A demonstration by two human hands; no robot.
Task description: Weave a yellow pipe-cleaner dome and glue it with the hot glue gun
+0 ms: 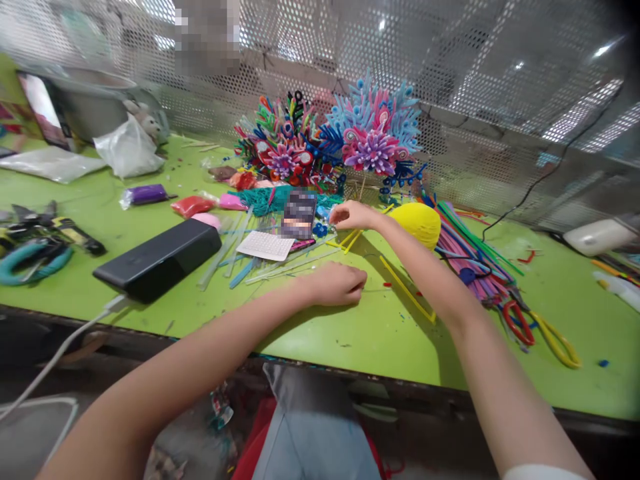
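My left hand (340, 283) rests on the green table (310, 333), fingers curled in; whatever they hold, if anything, is hidden. Farther forward, my right hand (353, 216) pinches over small blue pieces (321, 230) beside a phone (299, 215); what lies between the fingertips is too small to name. Yellow pipe cleaners (349, 241) lie below that hand, and a bent yellow one (407, 290) lies nearer me. A yellow yarn-like ball (417, 225) sits behind the right forearm. Left of the hands is a white dotted card (265, 246) on clear sticks (225, 257).
Two colourful pipe-cleaner flower bunches (373, 133) stand at the back against a perforated metal screen (475, 80). A dark box-shaped device (157, 257) with a white cable and pliers (37, 257) lie left. Pipe-cleaner bundles (473, 257), scissors (520, 323) and a glue gun (597, 230) lie right.
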